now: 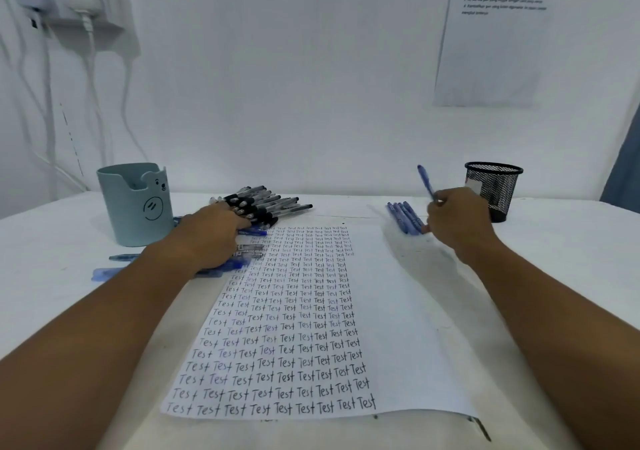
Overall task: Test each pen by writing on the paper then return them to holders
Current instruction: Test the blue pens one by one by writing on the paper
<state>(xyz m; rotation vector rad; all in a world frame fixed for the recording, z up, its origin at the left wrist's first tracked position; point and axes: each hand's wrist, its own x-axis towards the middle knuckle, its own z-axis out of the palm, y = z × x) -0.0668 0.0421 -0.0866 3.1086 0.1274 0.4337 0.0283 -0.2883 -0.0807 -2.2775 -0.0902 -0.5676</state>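
Observation:
A sheet of paper (398, 328) covered in rows of the word "Test" lies in the middle of the table. My right hand (457, 221) grips a blue pen (425, 181), its end pointing up and back, beside a small row of blue pens (403, 216) on the table. My left hand (211, 238) rests palm down on loose pens (249, 249) at the paper's left edge, fingers reaching toward a pile of black-capped pens (266, 205). A light blue bear holder (133, 204) stands at the left, a black mesh holder (495, 190) at the right.
More blue pens (107, 273) lie on the table left of my forearm. A printed sheet (491, 34) hangs on the wall at the upper right. A power strip with white cables (69, 3) hangs at the upper left.

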